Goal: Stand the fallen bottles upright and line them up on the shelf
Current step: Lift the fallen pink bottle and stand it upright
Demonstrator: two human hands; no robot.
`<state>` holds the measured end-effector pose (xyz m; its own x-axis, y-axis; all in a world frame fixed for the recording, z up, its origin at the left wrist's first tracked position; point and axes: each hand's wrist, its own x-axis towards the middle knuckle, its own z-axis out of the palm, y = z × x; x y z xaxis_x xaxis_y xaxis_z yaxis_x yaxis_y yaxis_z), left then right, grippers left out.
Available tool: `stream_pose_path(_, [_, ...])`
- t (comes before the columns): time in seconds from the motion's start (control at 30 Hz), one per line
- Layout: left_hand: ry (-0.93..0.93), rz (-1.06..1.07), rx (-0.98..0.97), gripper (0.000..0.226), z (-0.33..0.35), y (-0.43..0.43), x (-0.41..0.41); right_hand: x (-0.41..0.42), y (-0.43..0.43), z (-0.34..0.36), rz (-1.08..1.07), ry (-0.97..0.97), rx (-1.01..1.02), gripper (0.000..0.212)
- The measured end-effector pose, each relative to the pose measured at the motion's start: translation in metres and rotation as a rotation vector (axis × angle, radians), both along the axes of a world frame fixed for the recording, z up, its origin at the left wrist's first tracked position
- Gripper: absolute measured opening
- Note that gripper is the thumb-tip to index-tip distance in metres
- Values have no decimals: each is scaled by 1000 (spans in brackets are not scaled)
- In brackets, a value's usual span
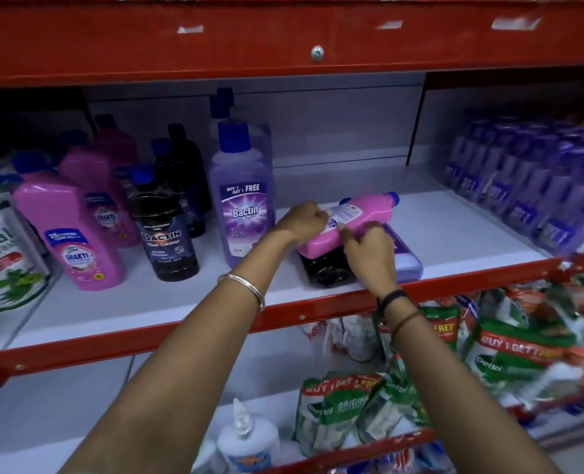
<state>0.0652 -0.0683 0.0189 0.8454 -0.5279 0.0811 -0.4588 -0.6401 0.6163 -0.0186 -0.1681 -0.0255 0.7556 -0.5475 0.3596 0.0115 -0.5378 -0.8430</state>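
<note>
A pink bottle (352, 218) with a blue cap lies on its side on the white shelf (181, 299), resting across a fallen black bottle (328, 268) and a fallen purple bottle (405, 258). My left hand (301, 222) grips the pink bottle's left side. My right hand (369, 248) holds its near edge from the right. To the left stand an upright purple Bactin bottle (241, 196), a black Bactin bottle (167, 234) and pink Shakti bottles (68, 230), with more bottles behind them.
Wrapped packs of purple bottles (530, 186) fill the shelf's right end. A herbal pouch (3, 261) leans at the far left. The red shelf lip (147, 340) runs along the front. Green refill pouches (352, 412) and a white bottle (246, 443) sit on the shelf below.
</note>
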Motion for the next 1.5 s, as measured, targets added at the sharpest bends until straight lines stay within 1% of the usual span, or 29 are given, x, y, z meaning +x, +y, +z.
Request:
stream_pose_path(0.1, [38,26,-79,29,-6,5,-1,2,-10,-5,64,-1,133,29])
stream_pose_path(0.17, [27,49,-199,31,-10,15,-7,-4,-8,-1,135,-49,219,30])
stream_pose_path(0.27, [36,42,-409,41,-11,39,-24,-14,8,7,222,-182,326,34])
stream_pose_path(0.33, [60,10,-547,44,-9,60,-40,-22,24,12,268,-253,365,35])
stream_pose_path(0.4, [63,-32,-668,41,-8,81,-54,-28,43,15,312,-279,377,35])
stream_pose_path(0.5, [32,-15,-771,39,-10,122,-65,-36,82,17,383,-291,389,40])
stream_pose_path(0.6, [-31,47,-800,45,-17,168,-69,-34,124,13,447,-316,401,41])
stream_pose_path(0.83, [-179,190,-846,34,-32,266,-67,-6,224,6,580,-317,419,43])
stream_pose_path(0.97, [-239,286,-853,34,-42,317,-55,14,275,-1,672,-276,428,42])
stream_pose_path(1.0, [-249,302,-853,38,-44,326,-52,19,286,-3,683,-269,428,43])
stream_pose_path(1.07, [-245,329,-855,48,-50,343,-44,28,303,-5,695,-250,417,44])
stream_pose_path(1.2, [-222,349,-863,49,-63,364,-34,38,325,-11,713,-218,382,44])
stream_pose_path(1.27, [-210,334,-877,46,-67,369,-31,42,328,-15,711,-213,363,44])
stream_pose_path(1.33, [-189,347,-888,36,-68,371,-28,44,328,-18,685,-207,323,44])
stream_pose_path(1.4, [-154,389,-949,23,-68,371,-26,46,327,-22,595,-227,289,37])
stream_pose_path(1.47, [-109,428,-1017,22,-67,370,-24,46,328,-25,516,-259,273,27])
stream_pose_path(1.5, [-86,445,-1020,23,-67,370,-22,45,328,-27,505,-265,267,23])
